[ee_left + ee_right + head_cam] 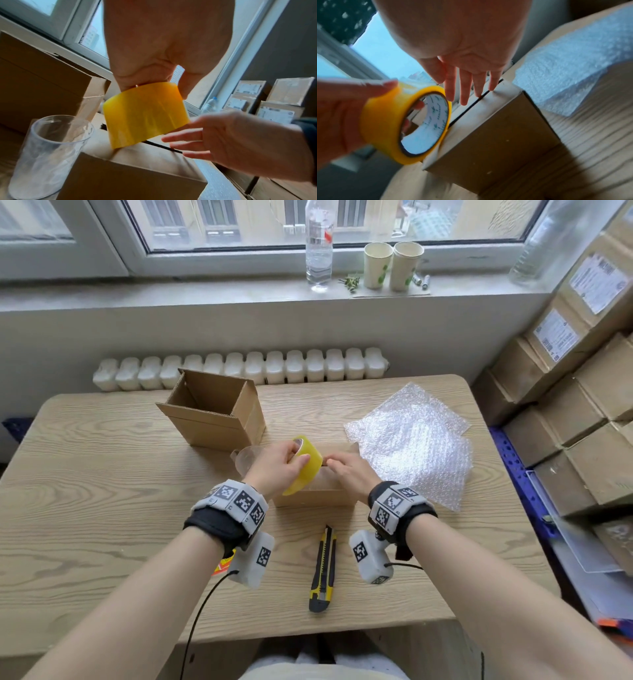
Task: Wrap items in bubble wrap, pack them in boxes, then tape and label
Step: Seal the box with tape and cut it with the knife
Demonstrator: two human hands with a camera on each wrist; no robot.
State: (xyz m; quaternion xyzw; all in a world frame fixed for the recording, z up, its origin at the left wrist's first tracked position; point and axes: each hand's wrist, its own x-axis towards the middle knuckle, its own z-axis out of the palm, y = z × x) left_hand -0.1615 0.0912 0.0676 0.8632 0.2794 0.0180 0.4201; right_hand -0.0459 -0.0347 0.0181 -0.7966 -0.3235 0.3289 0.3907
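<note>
My left hand (279, 462) grips a yellow roll of packing tape (306, 465), fingers through its core, and holds it on top of a closed cardboard box (315, 496) in the middle of the table. In the right wrist view the tape roll (406, 124) rests on the seam between the box flaps (488, 115). My right hand (347, 470) lies with straight fingers (465, 86) on the box flaps just right of the roll. In the left wrist view the roll (145, 115) sits over the box (133, 175), and the right hand (231, 140) reaches in beside it.
An open empty cardboard box (214, 409) stands behind on the table. A clear glass (46, 152) lies left of the closed box. Bubble wrap sheets (411, 443) lie at the right. A yellow utility knife (323, 570) lies near the front edge. Stacked parcels (575, 392) fill the right side.
</note>
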